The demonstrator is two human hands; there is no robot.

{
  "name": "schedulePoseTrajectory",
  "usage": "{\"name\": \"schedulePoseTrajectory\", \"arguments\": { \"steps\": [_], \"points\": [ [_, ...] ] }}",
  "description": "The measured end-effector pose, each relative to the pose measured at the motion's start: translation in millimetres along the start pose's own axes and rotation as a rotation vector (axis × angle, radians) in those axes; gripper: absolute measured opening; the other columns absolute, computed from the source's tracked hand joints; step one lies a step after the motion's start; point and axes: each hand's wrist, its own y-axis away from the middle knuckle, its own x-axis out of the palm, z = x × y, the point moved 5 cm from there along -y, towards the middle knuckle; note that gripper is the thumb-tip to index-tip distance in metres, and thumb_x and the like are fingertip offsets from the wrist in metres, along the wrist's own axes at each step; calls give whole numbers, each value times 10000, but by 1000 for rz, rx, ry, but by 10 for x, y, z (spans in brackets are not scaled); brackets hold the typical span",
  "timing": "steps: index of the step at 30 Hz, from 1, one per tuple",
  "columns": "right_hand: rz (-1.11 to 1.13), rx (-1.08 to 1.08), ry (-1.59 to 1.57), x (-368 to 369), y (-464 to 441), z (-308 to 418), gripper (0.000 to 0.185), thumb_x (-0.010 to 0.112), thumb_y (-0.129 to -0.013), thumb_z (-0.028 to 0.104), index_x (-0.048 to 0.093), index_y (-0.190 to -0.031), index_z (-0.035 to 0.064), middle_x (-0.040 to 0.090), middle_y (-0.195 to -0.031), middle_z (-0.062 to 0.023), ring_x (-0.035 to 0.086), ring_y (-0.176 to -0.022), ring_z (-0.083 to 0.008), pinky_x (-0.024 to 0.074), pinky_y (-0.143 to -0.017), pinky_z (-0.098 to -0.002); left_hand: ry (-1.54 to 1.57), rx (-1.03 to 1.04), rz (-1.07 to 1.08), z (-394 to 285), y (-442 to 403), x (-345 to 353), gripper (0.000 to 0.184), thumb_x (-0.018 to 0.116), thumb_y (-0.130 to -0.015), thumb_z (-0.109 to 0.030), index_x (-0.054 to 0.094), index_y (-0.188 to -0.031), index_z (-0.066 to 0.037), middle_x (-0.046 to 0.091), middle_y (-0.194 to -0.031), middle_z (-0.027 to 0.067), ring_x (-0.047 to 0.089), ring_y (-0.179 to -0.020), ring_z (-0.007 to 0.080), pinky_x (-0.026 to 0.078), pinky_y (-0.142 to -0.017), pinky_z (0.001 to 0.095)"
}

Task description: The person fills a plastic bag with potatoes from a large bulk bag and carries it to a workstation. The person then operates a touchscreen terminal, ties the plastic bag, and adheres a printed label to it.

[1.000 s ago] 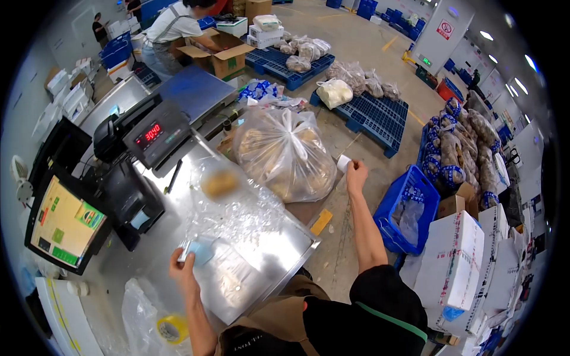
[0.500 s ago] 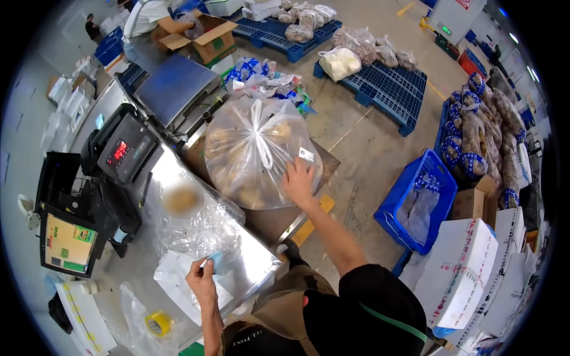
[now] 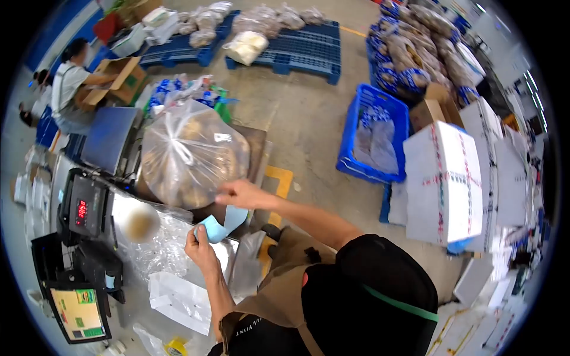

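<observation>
My left hand (image 3: 202, 249) pinches a light blue strip of backing paper (image 3: 217, 229), whose free end curls up toward the right. My right hand (image 3: 238, 194) is beside the lower right of a big clear tied bag (image 3: 193, 157) of brownish round items; its fingers are bent, and whether they hold anything is too small to tell. A white label (image 3: 222, 137) is stuck on the bag's upper right. Crumpled clear plastic (image 3: 169, 243) and a white sheet (image 3: 180, 301) lie on the metal table (image 3: 133, 308) near my left hand.
A scale display (image 3: 82, 207) and monitor (image 3: 77, 314) stand at the left. A person (image 3: 71, 89) reaches into a cardboard box (image 3: 122, 83). Blue pallets (image 3: 297, 50) hold bags; a blue crate (image 3: 373, 133) and white boxes (image 3: 442, 178) stand at the right.
The view has turned right. The white label has gone from my right hand onto the bag, and that hand has drawn back toward the blue strip. More of the strip shows in my left hand.
</observation>
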Motion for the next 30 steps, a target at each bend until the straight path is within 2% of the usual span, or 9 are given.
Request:
{"name": "schedulePoseTrajectory", "arguments": {
  "steps": [4,10,12,13,16,21,24,25,30],
  "points": [
    [181,548,-477,34,1071,117,610,644,-857,396,473,-1278,-12,621,-706,-111,610,-572,-154,478,-504,-264,81,-59,56,340,172,380,184,623,-880,-152,639,-866,31,611,-782,42,515,-697,104,448,-638,280],
    [-15,614,-1163,-343,1271,-470,293,514,-958,231,540,-1125,-9,603,-984,-82,613,-853,-166,511,-702,-312,-116,-209,418,78,499,1499,159,661,-846,-154,660,-902,-5,621,-851,61,595,-765,125,482,-673,286],
    [-156,506,-900,-733,1114,-764,247,520,-945,179,570,-1093,-12,607,-979,-71,592,-872,-151,491,-722,-299,-306,339,361,417,407,1902,155,663,-843,-150,668,-912,-11,615,-975,75,616,-845,147,507,-661,293],
    [-225,442,-767,-980,1028,-862,225,523,-938,153,585,-1077,-14,609,-977,-66,582,-881,-144,481,-733,-292,-259,276,420,482,344,2149,181,642,-866,-147,649,-992,-16,592,-1036,72,606,-876,149,524,-637,276],
    [-298,365,-463,-1719,813,-1017,218,531,-909,89,593,-1093,-11,621,-930,-59,571,-836,-134,464,-706,-278,251,-553,603,412,329,2902,240,624,-886,-142,609,-1099,-32,589,-981,62,602,-864,149,537,-631,258],
    [-262,134,79,-2994,578,-944,327,546,-877,98,531,-1190,7,627,-754,-189,617,-663,-230,483,-644,-343,170,-420,583,354,140,4054,189,661,-855,-105,640,-1028,-32,627,-807,20,556,-733,83,455,-618,237],
    [-181,258,177,-3456,450,-1109,354,513,-890,96,502,-1232,10,623,-840,-254,645,-760,-353,482,-664,-397,187,-464,553,164,-6,4515,172,685,-833,-100,656,-987,-28,652,-818,28,554,-714,84,433,-625,239],
    [-249,131,237,-3549,385,-1207,391,559,-873,115,499,-1242,1,617,-722,-165,602,-631,-221,473,-598,-351,148,-448,565,210,-109,4635,176,686,-829,-95,655,-988,-26,656,-823,32,555,-710,84,437,-625,243],
    [-214,366,141,-3799,137,-1531,431,591,-853,126,492,-1250,-8,549,-622,-127,520,-532,-172,442,-525,-328,-21,-227,341,798,-1043,4998,241,655,-815,-51,630,-1052,-16,663,-826,49,587,-736,97,470,-659,255]
  ]
}}
